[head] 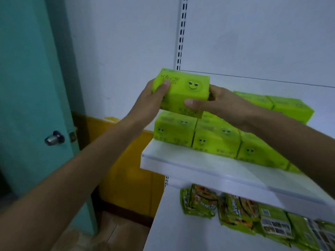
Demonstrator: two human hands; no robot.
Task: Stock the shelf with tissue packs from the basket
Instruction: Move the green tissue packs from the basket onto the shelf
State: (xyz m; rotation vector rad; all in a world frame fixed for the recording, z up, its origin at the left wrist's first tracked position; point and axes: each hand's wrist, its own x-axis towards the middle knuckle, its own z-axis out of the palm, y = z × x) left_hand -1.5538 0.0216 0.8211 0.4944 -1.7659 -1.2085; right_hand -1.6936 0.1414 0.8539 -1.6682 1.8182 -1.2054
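Observation:
A lime-green tissue pack (184, 91) with a smiley face is held in the air between both hands, just above the left end of a row of like packs. My left hand (154, 98) grips its left end, thumb on top. My right hand (213, 102) grips its right end, thumb on the front face. Several green tissue packs (213, 138) stand in a row on the white shelf (199, 165), with more packs (282, 104) stacked behind at the right. The basket is out of sight.
A slotted white upright (182, 33) and white back panel rise behind the shelf. Green snack packets (235, 207) lie on the lower shelf. A teal door with a metal knob (54, 138) stands at the left, beside a yellow and brown wall base.

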